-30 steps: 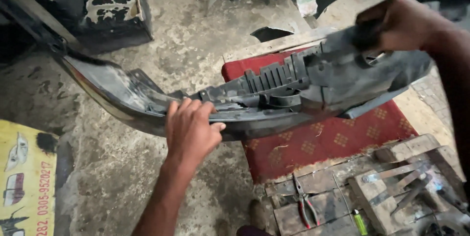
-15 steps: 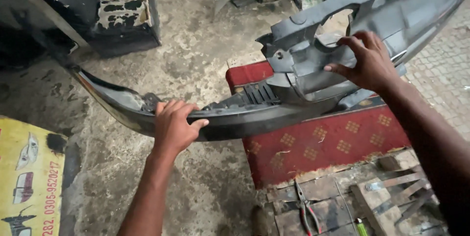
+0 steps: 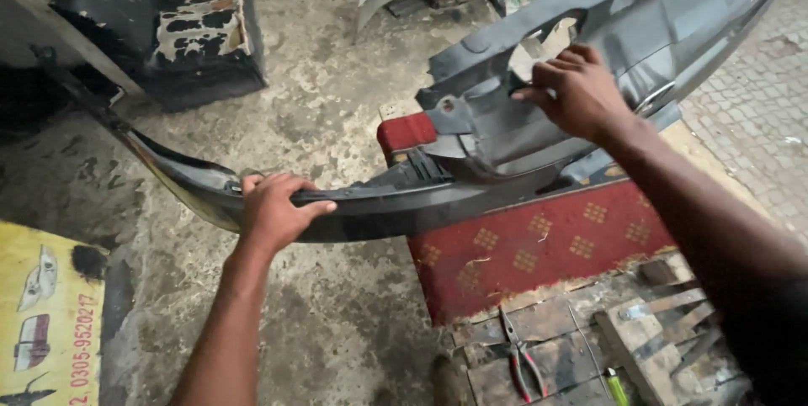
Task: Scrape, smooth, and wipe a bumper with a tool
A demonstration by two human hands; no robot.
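While you hold the dark car bumper (image 3: 505, 145) above the concrete floor (image 3: 337, 103), your left hand (image 3: 273, 212) clamps its lower edge: the fingers (image 3: 295, 185) curl over the top of the rim, pressed close together, with the thumb (image 3: 318, 209) lying along the front face. Your right hand (image 3: 576, 90) rests higher, on the raised inner bracket, its fingers slightly spread and bent over the plastic, palm flat against it. The bumper's middle hangs over the near left corner of the red patterned mat (image 3: 539, 246). Red-handled pliers (image 3: 520, 360) lie on wooden boards (image 3: 555, 347) just beyond the mat's near edge.
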